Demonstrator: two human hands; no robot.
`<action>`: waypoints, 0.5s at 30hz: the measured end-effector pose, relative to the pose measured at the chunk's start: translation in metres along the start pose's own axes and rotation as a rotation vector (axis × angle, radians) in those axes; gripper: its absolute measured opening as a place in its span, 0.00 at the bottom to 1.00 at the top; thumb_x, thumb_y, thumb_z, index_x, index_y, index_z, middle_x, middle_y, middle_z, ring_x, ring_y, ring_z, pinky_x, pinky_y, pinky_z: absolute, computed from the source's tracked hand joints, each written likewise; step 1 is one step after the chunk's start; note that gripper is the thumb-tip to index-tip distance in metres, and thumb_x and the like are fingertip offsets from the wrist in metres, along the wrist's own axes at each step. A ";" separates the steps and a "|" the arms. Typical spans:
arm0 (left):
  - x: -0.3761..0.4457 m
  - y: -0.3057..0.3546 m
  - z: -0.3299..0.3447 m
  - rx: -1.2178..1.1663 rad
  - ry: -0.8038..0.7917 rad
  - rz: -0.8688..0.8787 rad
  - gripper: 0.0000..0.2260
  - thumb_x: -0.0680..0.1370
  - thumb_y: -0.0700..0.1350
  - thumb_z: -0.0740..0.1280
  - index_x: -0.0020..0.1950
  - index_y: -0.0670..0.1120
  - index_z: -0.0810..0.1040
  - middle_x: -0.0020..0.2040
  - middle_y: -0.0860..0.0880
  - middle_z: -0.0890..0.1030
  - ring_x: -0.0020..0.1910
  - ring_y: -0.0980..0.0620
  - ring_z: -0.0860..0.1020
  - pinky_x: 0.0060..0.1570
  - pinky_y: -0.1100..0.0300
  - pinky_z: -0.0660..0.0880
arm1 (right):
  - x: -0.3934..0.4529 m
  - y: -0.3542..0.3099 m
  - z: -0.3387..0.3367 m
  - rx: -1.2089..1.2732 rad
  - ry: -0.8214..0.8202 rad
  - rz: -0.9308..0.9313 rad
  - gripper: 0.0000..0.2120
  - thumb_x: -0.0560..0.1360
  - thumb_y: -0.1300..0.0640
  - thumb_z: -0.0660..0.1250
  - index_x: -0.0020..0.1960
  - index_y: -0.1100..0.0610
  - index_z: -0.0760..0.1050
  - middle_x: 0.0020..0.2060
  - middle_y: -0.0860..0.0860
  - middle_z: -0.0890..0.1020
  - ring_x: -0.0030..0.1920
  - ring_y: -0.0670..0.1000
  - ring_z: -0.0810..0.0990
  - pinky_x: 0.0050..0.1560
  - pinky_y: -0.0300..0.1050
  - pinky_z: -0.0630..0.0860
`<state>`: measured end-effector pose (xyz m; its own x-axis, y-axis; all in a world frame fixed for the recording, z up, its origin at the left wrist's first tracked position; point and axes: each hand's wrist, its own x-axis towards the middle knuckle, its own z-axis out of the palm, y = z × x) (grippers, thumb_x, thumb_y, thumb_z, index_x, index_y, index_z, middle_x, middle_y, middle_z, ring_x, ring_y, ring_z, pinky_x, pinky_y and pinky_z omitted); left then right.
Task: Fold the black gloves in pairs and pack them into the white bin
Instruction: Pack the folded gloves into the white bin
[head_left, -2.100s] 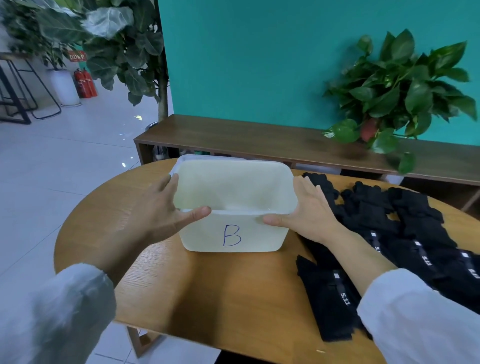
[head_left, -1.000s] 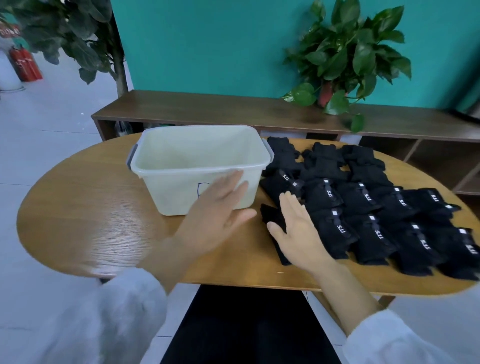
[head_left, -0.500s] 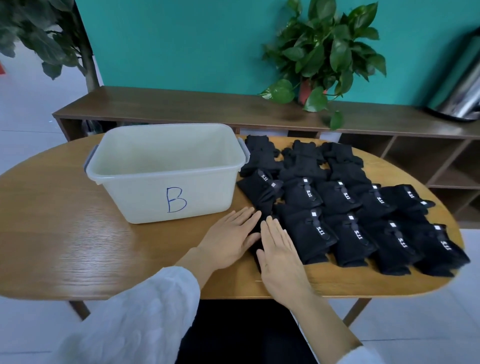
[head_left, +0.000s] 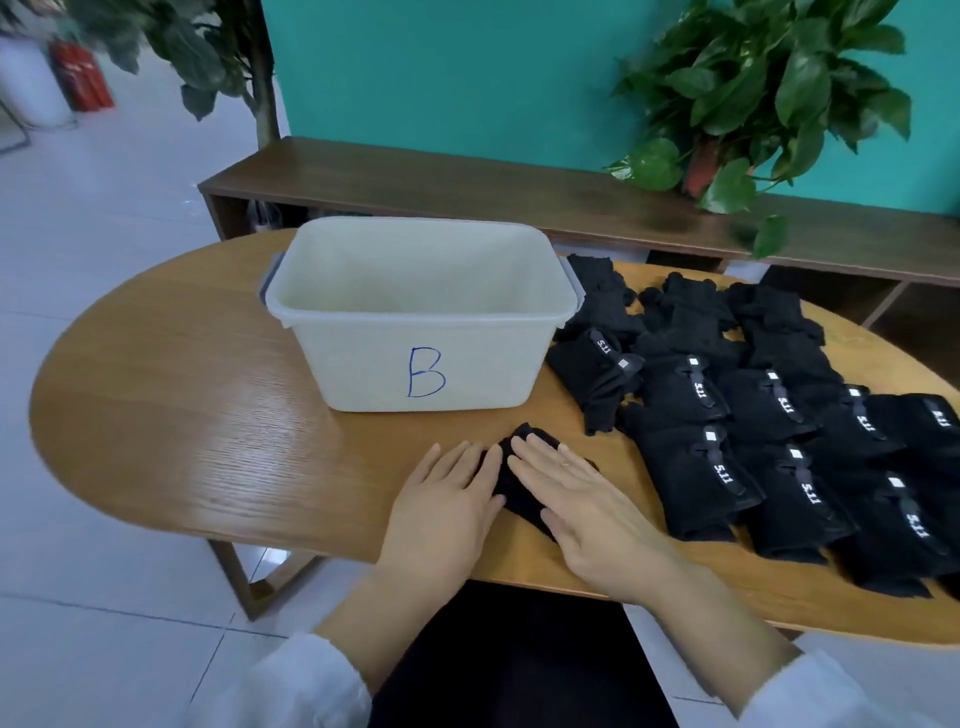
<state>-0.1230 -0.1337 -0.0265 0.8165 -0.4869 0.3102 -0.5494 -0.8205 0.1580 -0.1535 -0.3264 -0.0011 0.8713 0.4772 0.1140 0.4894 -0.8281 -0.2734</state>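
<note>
A white bin (head_left: 415, 364) marked with a blue "B" stands on the oval wooden table (head_left: 182, 426), and I see nothing inside it. To its right lie several black gloves (head_left: 727, 405) with small white tags, spread in overlapping rows. One black glove (head_left: 511, 488) lies apart near the table's front edge, just in front of the bin. My left hand (head_left: 447, 504) and my right hand (head_left: 582, 499) both press flat on this glove with straight fingers, side by side, covering most of it.
A low dark wooden bench (head_left: 493, 192) runs behind the table along the teal wall, with a potted green plant (head_left: 748, 104) on its right part. A tall leafy plant (head_left: 218, 57) stands at the back left. The table's left half is bare wood.
My hands left the bin's front rim and moved right and down. They drew one glove out of the pile toward the front edge and now press it flat.
</note>
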 end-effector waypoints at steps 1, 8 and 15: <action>-0.006 0.000 -0.001 0.010 0.004 -0.027 0.22 0.77 0.51 0.55 0.61 0.43 0.82 0.56 0.46 0.84 0.56 0.48 0.82 0.60 0.48 0.75 | 0.003 -0.002 -0.001 -0.011 -0.008 -0.030 0.30 0.79 0.68 0.57 0.79 0.55 0.55 0.78 0.46 0.53 0.77 0.39 0.43 0.76 0.39 0.40; -0.021 -0.006 -0.020 -0.130 0.085 -0.157 0.19 0.79 0.51 0.56 0.55 0.45 0.84 0.51 0.50 0.85 0.50 0.48 0.83 0.56 0.47 0.78 | 0.017 -0.017 -0.018 0.105 0.075 -0.038 0.28 0.77 0.67 0.57 0.76 0.53 0.63 0.75 0.45 0.63 0.76 0.39 0.53 0.77 0.40 0.43; 0.003 -0.011 -0.029 -0.280 -0.043 -0.376 0.16 0.82 0.56 0.58 0.67 0.55 0.76 0.63 0.52 0.76 0.64 0.50 0.69 0.61 0.54 0.65 | 0.046 -0.035 -0.018 0.085 -0.117 0.240 0.27 0.82 0.54 0.58 0.79 0.50 0.54 0.77 0.47 0.56 0.78 0.52 0.48 0.77 0.48 0.46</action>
<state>-0.1201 -0.1174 -0.0001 0.9713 -0.1884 0.1452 -0.2363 -0.8327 0.5008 -0.1298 -0.2805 0.0311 0.9493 0.3055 -0.0734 0.2607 -0.8963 -0.3588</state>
